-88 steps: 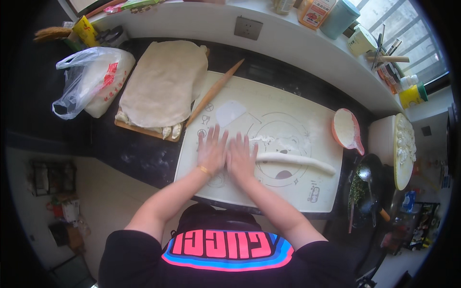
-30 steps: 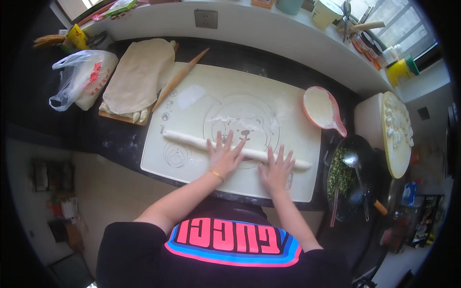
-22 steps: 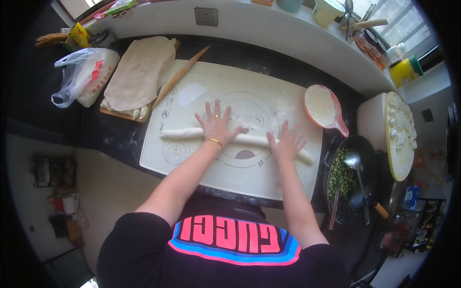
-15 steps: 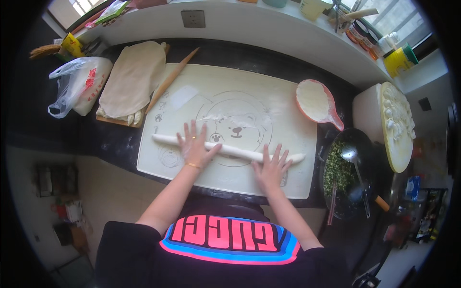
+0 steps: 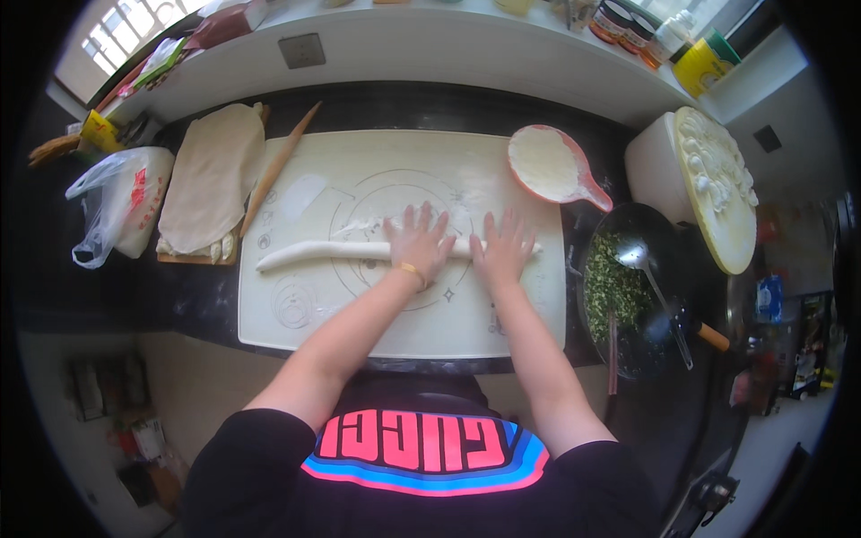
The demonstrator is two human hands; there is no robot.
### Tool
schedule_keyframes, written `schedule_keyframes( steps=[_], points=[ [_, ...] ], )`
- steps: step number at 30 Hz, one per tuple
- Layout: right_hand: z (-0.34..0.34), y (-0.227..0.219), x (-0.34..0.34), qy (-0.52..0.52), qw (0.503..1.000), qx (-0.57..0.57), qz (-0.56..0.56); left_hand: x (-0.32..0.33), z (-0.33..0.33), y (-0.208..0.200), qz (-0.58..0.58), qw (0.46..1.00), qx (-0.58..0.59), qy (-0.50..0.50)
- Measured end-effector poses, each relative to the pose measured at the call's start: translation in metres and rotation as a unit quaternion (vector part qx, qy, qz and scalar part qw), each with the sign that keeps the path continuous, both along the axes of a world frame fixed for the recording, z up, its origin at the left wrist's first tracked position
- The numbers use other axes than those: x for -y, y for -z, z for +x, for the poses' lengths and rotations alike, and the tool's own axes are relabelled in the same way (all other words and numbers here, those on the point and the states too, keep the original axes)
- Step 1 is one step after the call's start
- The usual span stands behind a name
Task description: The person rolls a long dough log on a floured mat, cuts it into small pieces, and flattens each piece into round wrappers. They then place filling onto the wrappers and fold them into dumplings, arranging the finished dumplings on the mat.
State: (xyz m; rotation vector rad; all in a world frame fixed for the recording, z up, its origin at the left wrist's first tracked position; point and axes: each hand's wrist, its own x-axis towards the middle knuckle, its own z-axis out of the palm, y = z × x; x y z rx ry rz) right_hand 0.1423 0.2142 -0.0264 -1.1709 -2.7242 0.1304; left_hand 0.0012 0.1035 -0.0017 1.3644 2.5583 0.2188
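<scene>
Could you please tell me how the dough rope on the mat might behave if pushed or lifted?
Pushed, the dough rope would probably roll, being long and rounded. Lifted by one end, it would likely sag, since it looks thin and bends near its left end.

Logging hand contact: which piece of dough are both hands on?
The long white dough rope on the pale mat, under the left hand and right hand. The flat dough sheet lies untouched, left of the rolling pin.

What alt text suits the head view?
A person's left hand and right hand spread over a long dough rope on a pale mat. Rolling pin and dough sheet sit left; pink bowl and pan of chopped greens sit right.
</scene>
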Motion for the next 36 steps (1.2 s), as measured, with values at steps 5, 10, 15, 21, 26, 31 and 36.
schedule_keyframes(
  steps=[5, 10, 15, 21, 26, 31, 36],
  points=[
    [0.082, -0.012, 0.082, -0.01, 0.998, 0.026, -0.053, 0.093, 0.041, 0.024, 0.079, 0.984, -0.036, 0.154],
    [0.038, -0.014, 0.041, 0.062, 0.998, 0.013, -0.025, 0.04, 0.012, 0.008, 0.04, 0.998, -0.014, 0.048],
    [-0.039, -0.024, -0.001, 0.058, 0.996, -0.061, 0.028, 0.005, -0.043, -0.008, 0.016, 0.994, -0.104, -0.043],
    [-0.017, -0.016, 0.027, 0.009, 0.997, 0.0, -0.074, 0.064, -0.021, 0.003, 0.004, 0.999, -0.012, -0.038],
    [0.062, -0.03, 0.088, 0.025, 0.994, 0.071, -0.081, 0.146, 0.007, 0.014, 0.048, 0.997, -0.028, 0.052],
    [0.013, -0.051, 0.056, -0.007, 0.997, 0.025, -0.069, 0.111, -0.018, 0.005, 0.14, 0.99, 0.014, -0.019],
    [-0.02, -0.013, 0.012, -0.009, 0.999, 0.002, -0.045, 0.063, -0.011, 0.006, 0.038, 0.999, -0.026, -0.016]
  ],
)
